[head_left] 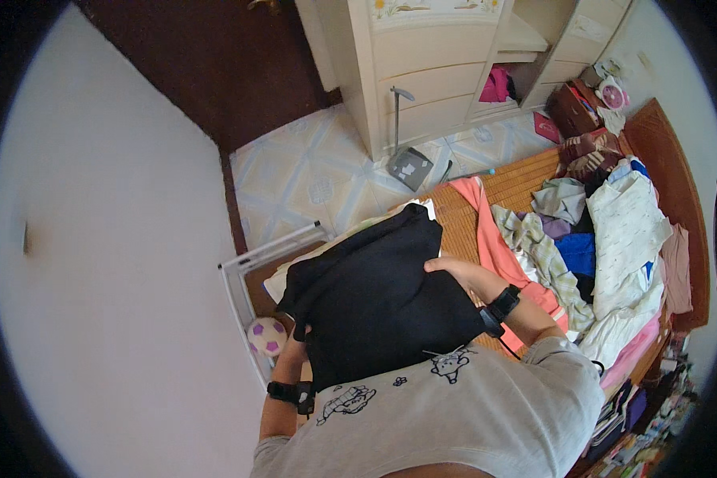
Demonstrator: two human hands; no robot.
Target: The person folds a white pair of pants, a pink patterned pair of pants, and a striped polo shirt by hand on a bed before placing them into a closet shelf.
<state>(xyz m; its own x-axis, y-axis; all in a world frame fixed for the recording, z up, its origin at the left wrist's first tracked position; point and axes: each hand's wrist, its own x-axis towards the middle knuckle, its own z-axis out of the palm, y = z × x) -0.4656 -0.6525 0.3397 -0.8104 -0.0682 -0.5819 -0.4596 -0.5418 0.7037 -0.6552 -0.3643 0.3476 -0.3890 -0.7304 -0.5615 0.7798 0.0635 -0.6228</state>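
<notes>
A black garment spreads in front of my body, its lower edge against my grey shirt; its exact kind cannot be told. My right hand grips its right edge, thumb on top and the other fingers tucked underneath out of sight. At its left edge, my left hand holds the cloth, mostly covered by a fold. Pale cloth shows from beneath the black garment along its far and left sides. Both my wrists wear black straps.
Right of me, a coral cloth and a heap of clothes lie on the bed's woven mat. A white metal frame and a purple-spotted ball are at left. A grey long-handled dustpan stands on the tiled floor by the cabinet.
</notes>
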